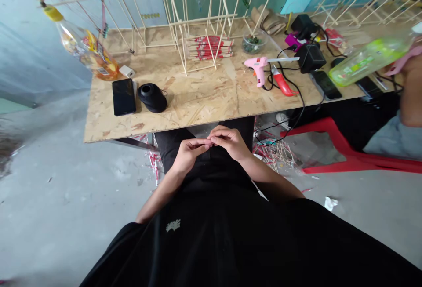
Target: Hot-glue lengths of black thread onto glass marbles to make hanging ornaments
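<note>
From my remote seat I look down on both hands, which meet in the lap just below the near edge of the table. The left hand is curled, with thumb and forefinger pressed together and pointing right. The right hand arches over from the other side, and its fingertips close against the left ones. The 2 hands touch at the tips. I cannot tell whether anything thin sits in that pinch; it is too small to make out.

The nearest things on the board are a spool of black thread and a black phone. They lie just beside each other on the left part of the table, up and to the left of the hands and apart from them.

Farther back stands a frame of thin wooden sticks, with a bundle of red-wrapped sticks lying inside its base. To the right lie a pink glue gun and a red-handled tool, close together with black cables running past them. A second phone and a green bottle sit near the right end. A bottle with a yellow cap is at the far left corner.

Loose sticks litter the floor under the table beside a red plastic chair. Another person's arm shows at the right edge.
</note>
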Demonstrator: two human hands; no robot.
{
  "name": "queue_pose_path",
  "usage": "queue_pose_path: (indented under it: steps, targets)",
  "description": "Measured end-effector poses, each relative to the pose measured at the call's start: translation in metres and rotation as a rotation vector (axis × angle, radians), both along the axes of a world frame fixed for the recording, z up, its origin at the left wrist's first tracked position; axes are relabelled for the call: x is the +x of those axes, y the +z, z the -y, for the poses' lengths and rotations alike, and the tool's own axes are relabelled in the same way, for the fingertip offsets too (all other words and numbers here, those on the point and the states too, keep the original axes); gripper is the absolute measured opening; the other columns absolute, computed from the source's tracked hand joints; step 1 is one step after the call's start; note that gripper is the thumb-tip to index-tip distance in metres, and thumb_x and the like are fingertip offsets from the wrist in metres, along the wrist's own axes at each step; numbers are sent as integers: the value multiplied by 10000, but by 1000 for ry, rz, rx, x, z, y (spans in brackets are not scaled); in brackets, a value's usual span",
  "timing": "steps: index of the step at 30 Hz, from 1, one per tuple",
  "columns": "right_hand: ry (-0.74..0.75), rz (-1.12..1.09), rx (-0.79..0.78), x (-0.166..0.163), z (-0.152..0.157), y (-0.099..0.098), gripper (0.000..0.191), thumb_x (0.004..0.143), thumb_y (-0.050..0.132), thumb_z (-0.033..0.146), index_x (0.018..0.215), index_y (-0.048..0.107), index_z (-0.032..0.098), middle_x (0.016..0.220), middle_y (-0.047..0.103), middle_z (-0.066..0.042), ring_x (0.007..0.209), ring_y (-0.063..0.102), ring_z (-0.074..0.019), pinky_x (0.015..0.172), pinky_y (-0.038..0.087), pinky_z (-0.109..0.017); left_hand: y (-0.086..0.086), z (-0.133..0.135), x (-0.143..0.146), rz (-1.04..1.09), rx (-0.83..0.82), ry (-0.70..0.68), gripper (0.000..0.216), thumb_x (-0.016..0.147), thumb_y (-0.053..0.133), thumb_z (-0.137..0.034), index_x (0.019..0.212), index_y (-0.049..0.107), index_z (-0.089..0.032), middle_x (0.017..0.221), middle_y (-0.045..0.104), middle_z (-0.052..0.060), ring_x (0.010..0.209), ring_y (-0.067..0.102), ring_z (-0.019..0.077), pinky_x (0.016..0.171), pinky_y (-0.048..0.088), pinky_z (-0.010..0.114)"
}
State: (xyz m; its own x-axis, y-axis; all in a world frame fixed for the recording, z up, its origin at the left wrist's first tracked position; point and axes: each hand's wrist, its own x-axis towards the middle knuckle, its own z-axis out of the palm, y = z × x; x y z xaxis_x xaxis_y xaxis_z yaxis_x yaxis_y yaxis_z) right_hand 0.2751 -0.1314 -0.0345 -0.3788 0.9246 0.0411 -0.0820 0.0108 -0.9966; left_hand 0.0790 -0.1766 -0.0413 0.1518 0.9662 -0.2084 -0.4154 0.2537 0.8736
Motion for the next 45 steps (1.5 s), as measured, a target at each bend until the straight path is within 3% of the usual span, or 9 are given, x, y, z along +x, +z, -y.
queue_pose_path:
  steps: [4,8,17,20,23,30,36,40,45]
  targets:
    - [-113,-35,24,0,-4,0,324,878,915,576,867,866,256,963,780,-47,751,666,-162,664,569,-333,3,5,-5,-61,-23,-100,474,719,1065,-416,1103,923,-178,924,890,108,738,804,199,734,656,334]
    - [-352,-86,81,11,-18,-2,294,873,911,543,893,842,258,946,773,-20,667,615,-126,635,510,-315,12,13,-13,-207,-1,-168,494,798,1005,-473,1151,902,-143,901,880,116,556,651,103,532,495,236]
    - [-585,-167,109,39,-42,2,337,791,937,543,855,785,250,760,682,6,629,567,-121,586,452,-273,30,9,-36,-433,136,68,556,884,927,-462,1349,830,-174,771,807,37,660,642,123,626,436,237]
    - [-610,-165,121,43,-43,4,306,775,950,503,854,801,247,765,699,5,623,570,-115,592,455,-270,32,5,-41,-574,173,96,374,906,884,-479,1110,902,-166,712,772,45,655,635,133,627,435,247]
    - [-550,-94,138,48,-42,5,262,793,939,460,884,821,243,797,718,4,617,567,-106,597,468,-270,37,1,-44,-662,209,142,317,898,868,-485,900,912,-172,673,729,44,605,565,120,577,380,254]
    - [-393,85,296,39,-36,29,226,894,857,389,1097,885,294,1117,750,-44,838,641,-146,684,527,-292,61,-15,-40,-637,326,176,263,885,878,-435,903,930,-179,524,369,-63,534,289,71,558,279,265]
    - [-29,208,416,-4,-36,64,283,882,908,464,1077,909,259,1110,788,-72,786,608,-154,656,492,-321,73,-33,-35,-630,402,153,235,879,897,-417,888,932,-184,526,452,-39,530,311,77,534,240,270]
    - [17,265,399,-24,-44,70,332,884,907,541,954,904,217,957,788,-64,698,572,-142,646,453,-343,64,-40,-37,-597,396,195,237,899,903,-434,940,948,-205,574,582,-8,554,410,92,548,289,268]
    - [42,296,396,-31,-50,69,249,889,865,444,839,846,201,887,768,-51,698,578,-151,648,419,-348,56,-43,-39,-501,351,221,284,867,936,-487,947,952,-215,756,793,58,671,628,146,631,473,280]
